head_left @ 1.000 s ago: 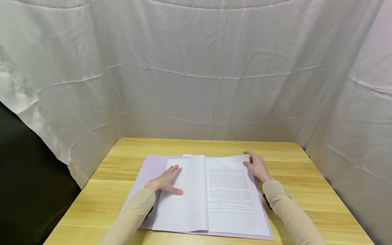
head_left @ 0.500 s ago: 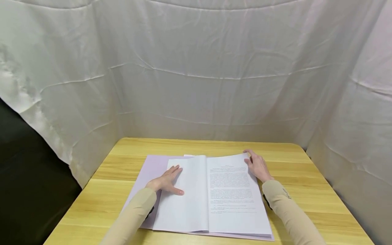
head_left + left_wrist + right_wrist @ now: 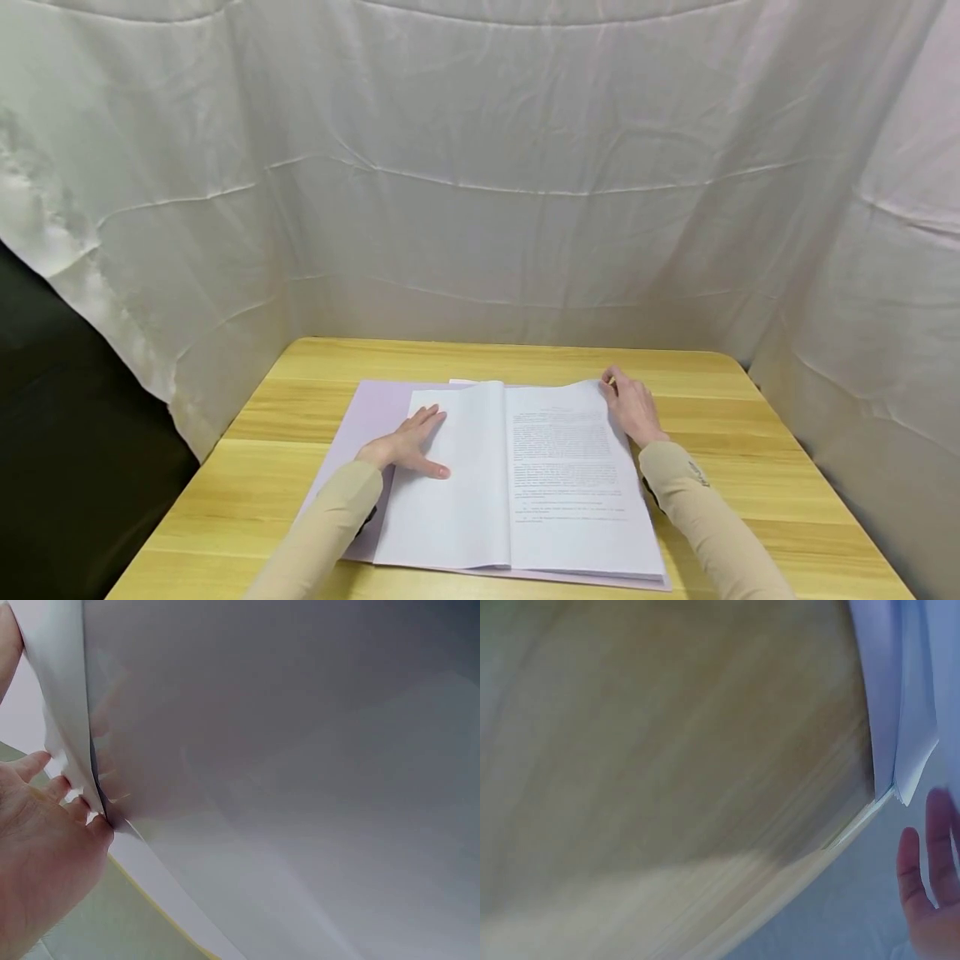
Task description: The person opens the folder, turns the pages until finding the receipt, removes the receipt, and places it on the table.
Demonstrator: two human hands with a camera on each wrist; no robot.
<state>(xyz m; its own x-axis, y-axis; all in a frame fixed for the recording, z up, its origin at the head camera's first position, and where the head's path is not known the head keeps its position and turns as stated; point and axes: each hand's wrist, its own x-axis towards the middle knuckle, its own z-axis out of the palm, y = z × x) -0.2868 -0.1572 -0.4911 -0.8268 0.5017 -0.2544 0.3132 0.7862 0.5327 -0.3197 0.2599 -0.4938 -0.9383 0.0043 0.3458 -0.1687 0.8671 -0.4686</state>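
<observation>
A lilac folder (image 3: 384,402) lies spread on the table with a stack of white paper sheets in it. My left hand (image 3: 405,447) rests with fingers spread on the blank left page (image 3: 468,492). In the left wrist view that hand (image 3: 49,855) lies at the edge of the paper. At the far right corner of the printed right page (image 3: 566,542), my right hand (image 3: 633,410) pinches the page, whose top edge curves up slightly. Only some fingers of the right hand (image 3: 930,885) show in the right wrist view, beside the paper edges, so the pinch is hidden there.
The wooden table (image 3: 750,483) extends around the folder on all sides. Pale grey curtains (image 3: 510,233) hang behind it and at both sides. A dark area (image 3: 75,450) shows at the lower left.
My right index finger has drawn in toward the thumb at the page corner. The page's top edge rose a little, then dropped and now curves. My left hand stays put.
</observation>
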